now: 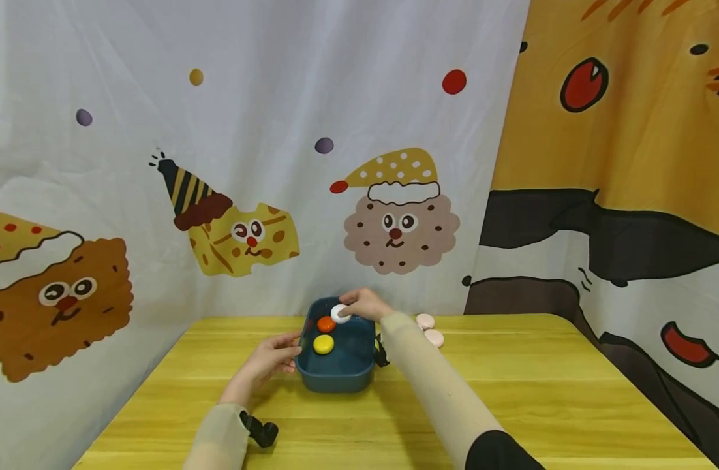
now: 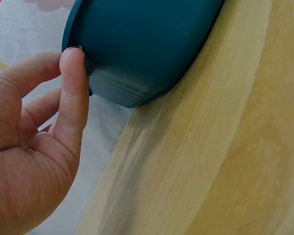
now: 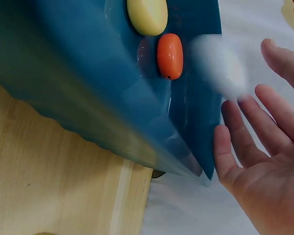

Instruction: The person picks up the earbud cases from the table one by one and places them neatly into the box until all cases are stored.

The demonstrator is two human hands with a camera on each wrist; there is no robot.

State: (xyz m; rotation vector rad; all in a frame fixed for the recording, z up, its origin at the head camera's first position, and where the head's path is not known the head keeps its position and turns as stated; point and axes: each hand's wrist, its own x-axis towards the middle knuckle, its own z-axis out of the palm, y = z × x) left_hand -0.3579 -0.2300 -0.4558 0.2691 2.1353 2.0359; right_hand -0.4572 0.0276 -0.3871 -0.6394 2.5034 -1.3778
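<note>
A deep blue plastic bin [image 1: 336, 384] stands on the wooden table. At its left side my left hand [image 1: 270, 359] holds the rim between thumb and fingers. Inside the bin lie a rounded yellow piece [image 1: 323, 344] and an orange-red piece [image 1: 327, 324], which has a small hole in its edge. Over the bin's far end is my right hand [image 1: 365, 305], its fingers spread in the right wrist view. A white rounded piece [image 3: 219, 66], blurred by motion, is just off those fingertips, over the bin's inside.
Two pale pink round pieces [image 1: 430, 329] lie on the table [image 1: 512, 385] to the right of the bin, partly behind the right sleeve. A white curtain [image 1: 265, 98] with cartoon prints hangs behind the table. Each wrist wears a dark strap.
</note>
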